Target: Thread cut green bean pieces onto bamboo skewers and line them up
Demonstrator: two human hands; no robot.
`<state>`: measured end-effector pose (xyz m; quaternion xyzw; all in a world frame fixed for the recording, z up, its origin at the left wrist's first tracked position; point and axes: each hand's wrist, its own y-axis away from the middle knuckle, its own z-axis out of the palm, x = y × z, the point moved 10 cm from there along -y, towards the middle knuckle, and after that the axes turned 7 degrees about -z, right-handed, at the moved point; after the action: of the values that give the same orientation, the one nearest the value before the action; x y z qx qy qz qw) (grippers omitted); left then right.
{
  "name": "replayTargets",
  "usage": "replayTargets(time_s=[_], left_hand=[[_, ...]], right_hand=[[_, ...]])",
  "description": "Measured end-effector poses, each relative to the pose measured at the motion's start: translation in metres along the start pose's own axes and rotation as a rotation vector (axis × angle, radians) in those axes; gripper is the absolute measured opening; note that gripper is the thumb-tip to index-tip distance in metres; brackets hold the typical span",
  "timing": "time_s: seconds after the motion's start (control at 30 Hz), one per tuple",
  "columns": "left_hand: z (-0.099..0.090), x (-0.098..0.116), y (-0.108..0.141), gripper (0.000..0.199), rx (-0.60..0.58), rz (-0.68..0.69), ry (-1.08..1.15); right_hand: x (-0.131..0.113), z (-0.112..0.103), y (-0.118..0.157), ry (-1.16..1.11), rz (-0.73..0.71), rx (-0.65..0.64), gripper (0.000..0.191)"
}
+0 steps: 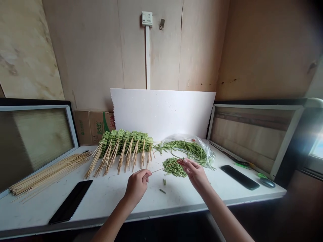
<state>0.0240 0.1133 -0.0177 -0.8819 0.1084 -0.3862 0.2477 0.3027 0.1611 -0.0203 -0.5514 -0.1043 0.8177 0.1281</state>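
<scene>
left hand pinches skewer, likely steadying it | right hand grasps its other end, apparently for control | skewer spans both hands, above the surface | cut beans heaped near right hand, presumably for short reach

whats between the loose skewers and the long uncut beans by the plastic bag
In the head view, a stack of skewered bean pieces lies between the loose skewers and the long beans, its bare sticks fanning out in front.
</scene>
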Motion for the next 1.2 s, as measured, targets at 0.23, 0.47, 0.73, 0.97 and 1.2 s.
replayTargets(time_s=[0.23, 0.47, 0.73, 0.97, 1.2], left_hand=[[-0.002, 0.007, 0.001, 0.030, 0.001, 0.024, 0.021], [-0.002, 0.006, 0.002, 0.030, 0.010, 0.028, 0.009], [0.002, 0.001, 0.005, 0.030, 0.025, 0.011, 0.028], [0.010, 0.017, 0.012, 0.029, 0.029, 0.034, 0.029], [0.011, 0.015, 0.013, 0.029, 0.026, 0.025, -0.008]], right_hand=[[0.001, 0.004, 0.002, -0.022, 0.012, 0.003, 0.032], [-0.001, 0.006, 0.005, 0.056, -0.019, -0.022, 0.032], [-0.002, 0.007, 0.007, 0.055, -0.065, -0.020, 0.032], [0.030, 0.035, 0.026, 0.063, 0.012, -0.085, 0.032], [0.041, 0.037, 0.032, 0.062, 0.035, -0.037, 0.035]])
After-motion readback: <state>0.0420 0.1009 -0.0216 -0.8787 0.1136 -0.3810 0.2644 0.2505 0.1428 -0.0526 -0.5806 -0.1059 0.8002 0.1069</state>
